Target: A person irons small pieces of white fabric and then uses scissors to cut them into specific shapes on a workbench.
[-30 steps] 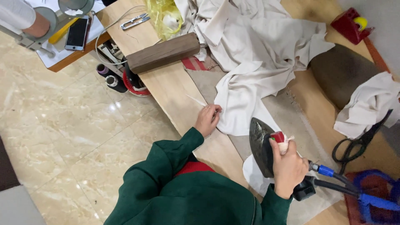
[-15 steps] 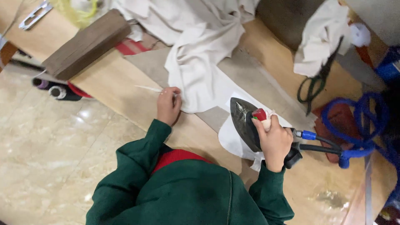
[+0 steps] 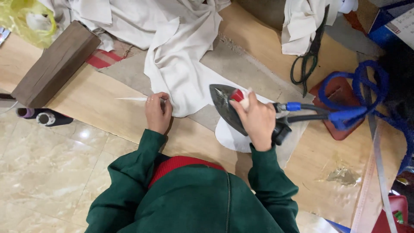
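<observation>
Head view: right hand [image 3: 257, 121] clenched around the iron [image 3: 227, 108], tilted above white fabric [image 3: 181, 77]; left hand [image 3: 157, 113] pins the fabric's edge beside it, fingers risking a burn.

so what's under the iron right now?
The iron, tilted up in the right hand, is over white fabric on a grey pad. What lies directly beneath its soleplate is hidden.

The iron [image 3: 226, 108] has a dark, glossy metal sole. The cream cloth [image 3: 181, 64] looks soft and matt. The worktop [image 3: 99, 108] is smooth pale wood; the floor [image 3: 47, 172] is polished stone tile.
</observation>
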